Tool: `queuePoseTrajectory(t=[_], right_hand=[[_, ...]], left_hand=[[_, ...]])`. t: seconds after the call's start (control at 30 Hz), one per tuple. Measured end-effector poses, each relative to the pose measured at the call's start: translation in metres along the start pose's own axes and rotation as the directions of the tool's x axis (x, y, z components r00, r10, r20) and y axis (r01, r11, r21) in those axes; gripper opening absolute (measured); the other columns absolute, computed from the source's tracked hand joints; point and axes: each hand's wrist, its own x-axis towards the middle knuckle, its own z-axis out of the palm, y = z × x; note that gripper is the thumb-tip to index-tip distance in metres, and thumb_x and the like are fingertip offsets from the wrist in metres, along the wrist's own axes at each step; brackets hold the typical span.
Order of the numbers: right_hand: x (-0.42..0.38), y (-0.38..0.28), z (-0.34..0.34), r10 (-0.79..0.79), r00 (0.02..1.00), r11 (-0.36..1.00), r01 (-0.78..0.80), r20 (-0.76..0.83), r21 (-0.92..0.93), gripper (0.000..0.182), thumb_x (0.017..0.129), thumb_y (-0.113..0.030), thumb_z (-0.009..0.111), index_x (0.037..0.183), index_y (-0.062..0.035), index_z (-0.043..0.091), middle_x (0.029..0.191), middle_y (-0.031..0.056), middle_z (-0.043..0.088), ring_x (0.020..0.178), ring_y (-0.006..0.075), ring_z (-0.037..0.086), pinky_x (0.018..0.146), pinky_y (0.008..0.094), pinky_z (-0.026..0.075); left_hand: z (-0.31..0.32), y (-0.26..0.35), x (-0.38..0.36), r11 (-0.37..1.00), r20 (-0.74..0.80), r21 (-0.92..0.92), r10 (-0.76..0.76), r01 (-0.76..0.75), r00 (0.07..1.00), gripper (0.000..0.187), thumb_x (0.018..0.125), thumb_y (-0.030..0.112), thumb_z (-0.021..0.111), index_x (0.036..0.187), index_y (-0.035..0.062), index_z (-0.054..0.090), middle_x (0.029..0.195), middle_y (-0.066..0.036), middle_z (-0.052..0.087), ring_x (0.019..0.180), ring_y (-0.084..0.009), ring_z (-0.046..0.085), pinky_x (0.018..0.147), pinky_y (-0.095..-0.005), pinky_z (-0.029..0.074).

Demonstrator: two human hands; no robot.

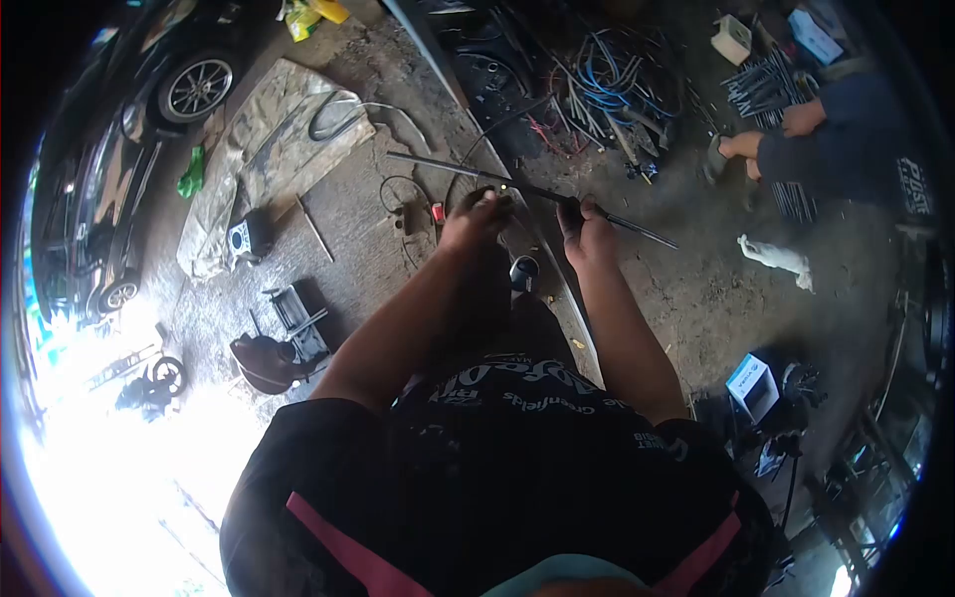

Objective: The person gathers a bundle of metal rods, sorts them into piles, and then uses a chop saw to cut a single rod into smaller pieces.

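A long thin metal rod (637,232) lies slantwise across the view in front of me, its middle darker than its ends. My right hand (592,237) is closed around it right of the middle, thumb on top. My left hand (476,221) is just below the rod's left half, with fingers curled and dark with grime. A tiny bright spot shows at its fingertips, but what they pinch is too dark to make out. Beside the left wrist, a small red object (438,212) and a thin cable (403,181) are on the floor.
A black car (109,149) stands at left near a crumpled sheet (269,129). Tangled cables (617,80) lie ahead. At upper right another person (846,139) is by a pile of metal rods (761,90). A box (753,388) sits at lower right; a metal strip (438,60) crosses the floor.
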Motion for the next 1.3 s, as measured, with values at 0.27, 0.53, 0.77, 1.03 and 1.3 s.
queuePoseTrajectory(t=[0.27,0.53,0.77,1.03,1.3], right_hand=[[-0.030,0.074,0.004,0.028,0.962,0.975,0.034,0.273,-0.218,0.025,0.097,-0.019,0.044,0.109,0.0026,0.047,0.098,0.0132,0.055,0.088,0.0236,0.058,0.084,0.0362,0.051],[-0.095,0.194,0.020,0.254,0.947,0.848,-0.121,0.195,-0.517,0.028,0.097,-0.028,0.047,0.104,-0.0009,0.053,0.092,0.0128,0.061,0.081,0.0229,0.062,0.069,0.0336,0.052],[-0.147,0.375,-0.009,0.517,0.834,0.633,-0.220,0.194,-0.742,0.022,0.094,-0.023,0.050,0.103,-0.0038,0.057,0.090,0.0084,0.063,0.078,0.0212,0.061,0.070,0.0336,0.048],[-0.255,0.563,-0.012,0.733,0.680,0.183,-0.182,0.011,-0.966,0.021,0.094,-0.028,0.051,0.099,-0.0074,0.056,0.091,0.0090,0.062,0.085,0.0252,0.059,0.076,0.0361,0.045],[-0.238,0.676,0.058,0.824,0.565,0.161,-0.299,-0.039,-0.940,0.020,0.093,-0.027,0.053,0.094,-0.0080,0.058,0.084,0.0093,0.063,0.079,0.0248,0.060,0.073,0.0363,0.047]], left_hand=[[-0.025,-0.014,-0.038,0.963,-0.083,-0.239,0.107,-0.124,0.991,0.042,0.094,0.026,0.053,0.116,-0.0085,0.048,0.104,-0.016,0.061,0.096,-0.0253,0.062,0.087,-0.0367,0.051],[-0.142,-0.029,-0.109,0.901,-0.380,-0.322,0.156,-0.289,0.912,0.031,0.094,0.021,0.052,0.110,-0.0060,0.051,0.099,-0.017,0.062,0.088,-0.0254,0.063,0.081,-0.0360,0.053],[-0.297,-0.065,-0.229,0.792,-0.594,-0.400,0.160,-0.462,0.789,0.031,0.095,0.021,0.051,0.109,-0.0069,0.052,0.101,-0.017,0.063,0.092,-0.0228,0.063,0.083,-0.0330,0.051],[-0.445,-0.079,-0.378,0.697,-0.851,-0.282,0.135,-0.659,0.507,0.039,0.092,0.029,0.057,0.109,-0.0057,0.052,0.094,-0.015,0.064,0.083,-0.0233,0.064,0.077,-0.0331,0.053],[-0.528,-0.042,-0.356,0.520,-0.941,-0.245,0.077,-0.818,0.331,0.036,0.092,0.029,0.057,0.105,-0.0035,0.052,0.095,-0.014,0.062,0.087,-0.0240,0.063,0.079,-0.0356,0.052]])
